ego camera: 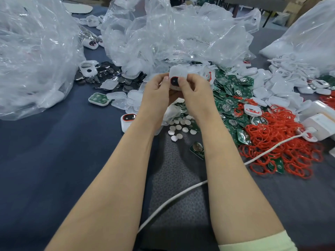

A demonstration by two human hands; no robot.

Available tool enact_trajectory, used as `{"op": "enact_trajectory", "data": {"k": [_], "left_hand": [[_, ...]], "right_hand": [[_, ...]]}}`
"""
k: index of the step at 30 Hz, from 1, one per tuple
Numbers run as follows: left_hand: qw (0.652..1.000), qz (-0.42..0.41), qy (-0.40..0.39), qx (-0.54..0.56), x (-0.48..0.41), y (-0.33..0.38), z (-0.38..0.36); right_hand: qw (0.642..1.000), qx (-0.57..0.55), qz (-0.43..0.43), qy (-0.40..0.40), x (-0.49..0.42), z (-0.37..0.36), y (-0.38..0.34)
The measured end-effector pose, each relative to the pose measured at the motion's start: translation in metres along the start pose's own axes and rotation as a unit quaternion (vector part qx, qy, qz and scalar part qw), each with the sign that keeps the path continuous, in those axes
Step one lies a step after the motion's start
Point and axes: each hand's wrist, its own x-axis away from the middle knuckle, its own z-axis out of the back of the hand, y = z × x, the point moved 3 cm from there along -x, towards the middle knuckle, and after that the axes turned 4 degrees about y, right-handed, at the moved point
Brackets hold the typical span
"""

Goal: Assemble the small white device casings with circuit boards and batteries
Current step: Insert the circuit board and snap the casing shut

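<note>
Nearest, one smooth white cable [172, 200] crosses the dark blue table [54, 151]. Beyond the cable, the left hand [157, 93] and the right hand [195, 91] together grip one white rounded casing [178, 72]. The thumbs press beside its dark round window and the fingers curl round it. Right of the casing lie flat green circuit boards [230, 98] and thin red rings [282, 134]. Behind the casing are three crinkled clear bags [172, 33].

I count: casing [176, 72] white, with black disc ringed red; circuit boards [230, 98] green; loose rings [282, 142] red; round pads [179, 126] white; cable [172, 198] white; desk [54, 160] dark blue; mat [177, 169] grey, honeycomb-patterned; sleeve [262, 241] pale yellow-green.
</note>
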Motion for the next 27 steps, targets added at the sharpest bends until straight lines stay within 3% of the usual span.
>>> {"op": "enact_trajectory", "data": {"k": [4, 8, 11, 23, 27], "left_hand": [[1.000, 0.005, 0.003, -0.018, 0.000, 0.001, 0.002], [0.999, 0.005, -0.022, -0.034, 0.000, 0.004, 0.002], [0.997, 0.005, -0.047, -0.056, 0.003, 0.003, 0.000], [0.998, 0.028, -0.034, -0.055, 0.001, 0.006, 0.003], [0.999, -0.005, 0.016, -0.032, 0.005, 0.024, 0.014]], "right_hand": [[1.000, -0.002, 0.004, 0.005, 0.003, -0.002, 0.000], [0.985, -0.160, -0.069, -0.021, 0.003, 0.003, 0.001], [0.971, -0.213, -0.108, -0.008, 0.000, 0.007, 0.005], [0.966, -0.227, -0.125, -0.019, 0.000, 0.005, 0.004], [0.982, -0.160, -0.093, -0.021, 0.005, -0.002, -0.009]]}}
